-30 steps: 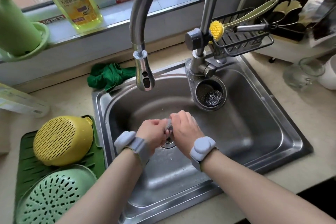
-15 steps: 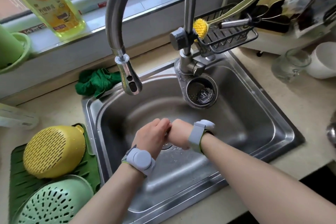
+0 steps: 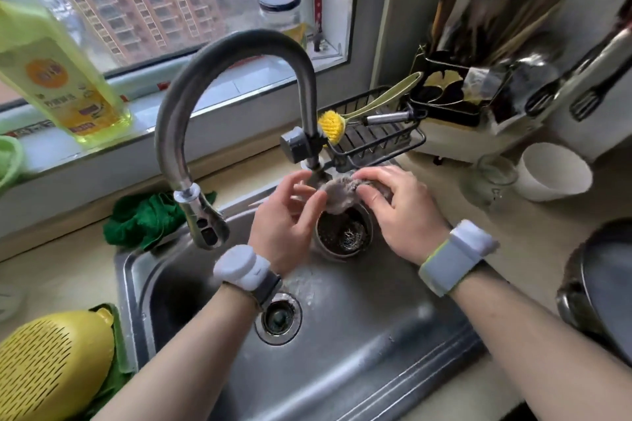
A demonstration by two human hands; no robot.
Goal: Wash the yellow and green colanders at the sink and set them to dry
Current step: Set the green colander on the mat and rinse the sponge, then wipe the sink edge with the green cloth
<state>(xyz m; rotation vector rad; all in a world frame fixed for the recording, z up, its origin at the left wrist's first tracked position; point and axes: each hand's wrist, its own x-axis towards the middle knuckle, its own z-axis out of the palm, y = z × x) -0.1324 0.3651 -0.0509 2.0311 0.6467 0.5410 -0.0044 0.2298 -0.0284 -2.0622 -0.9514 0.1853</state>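
Observation:
The yellow colander [image 3: 51,366] lies upside down on the green drying mat [image 3: 116,376] at the bottom left; the green colander is out of view. Both hands are at the back of the steel sink [image 3: 359,335], beside the tap base. My right hand [image 3: 393,212] holds a grey dishcloth [image 3: 337,193] above the round strainer cup [image 3: 343,232], which holds a steel scourer. My left hand [image 3: 284,215] is beside the cloth with its fingers spread, their tips at the cloth's left edge.
The arched tap [image 3: 236,55] ends in a spray head at the left. A green rag [image 3: 147,219] lies behind the sink. A black wire caddy [image 3: 376,140] holds a yellow brush. Detergent bottle [image 3: 58,79] on the sill; glass and white cup [image 3: 554,171] at right.
Both hands rose from the drain at the sink's middle to the back, by the tap base, taking the grey cloth along. The view tilted up and the green colander left the frame.

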